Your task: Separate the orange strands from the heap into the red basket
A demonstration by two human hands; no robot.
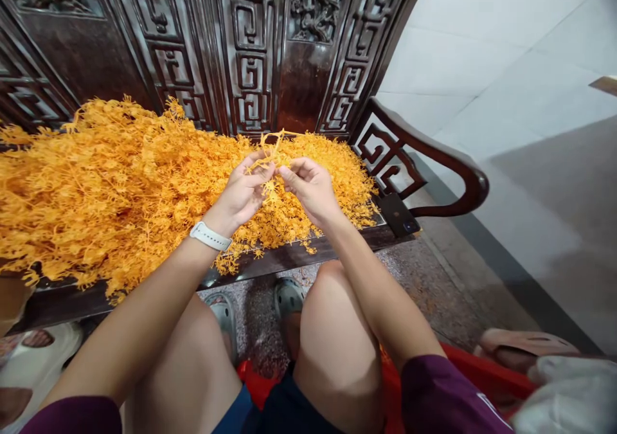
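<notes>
Both of my hands are raised over the heap, pinching an orange plastic sprig with thin stems and small spiky tips. My left hand, with a pale watch band on its wrist, has its fingers closed around the sprig's stems. Thumb and forefinger of my right hand press together at the sprig's right side; exactly which piece they grip is partly hidden. Beneath and behind them spreads a large pile of similar orange sprigs, some hanging over the bench's front edge.
The pile lies on a dark wooden bench with a carved back and a curved armrest. A dark phone rests at the seat's right end. Something red is beside my right leg, near a pinkish clog. White wall stands right.
</notes>
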